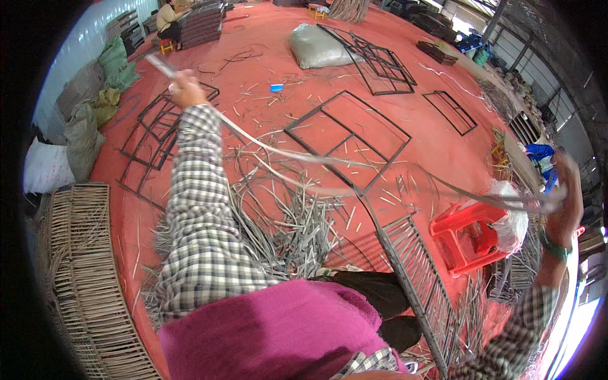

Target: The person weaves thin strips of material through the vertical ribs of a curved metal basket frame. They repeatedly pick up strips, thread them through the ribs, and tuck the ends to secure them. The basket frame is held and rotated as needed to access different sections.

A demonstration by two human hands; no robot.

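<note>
My left hand (188, 90), at the end of an outstretched arm, is closed round a long pale grey weaving strip (253, 140). One end of the strip sticks out beyond the fist. From there it sags in loose loops across the middle toward my right hand (565, 199), raised at the far right and blurred by motion. The strip runs into the closed right hand, though its fingers are smeared. A partly woven slatted panel (418, 259) on a dark frame leans beside my legs. Below my left arm lies a heap of loose grey strips (301, 225).
Dark metal frames (347, 130) lie on the red floor (253, 82) ahead. A red plastic stool (465, 237) with a white bag (508, 221) stands at right. A woven panel (82, 253) and sacks (82, 136) line the left. Another person (168, 22) sits far off.
</note>
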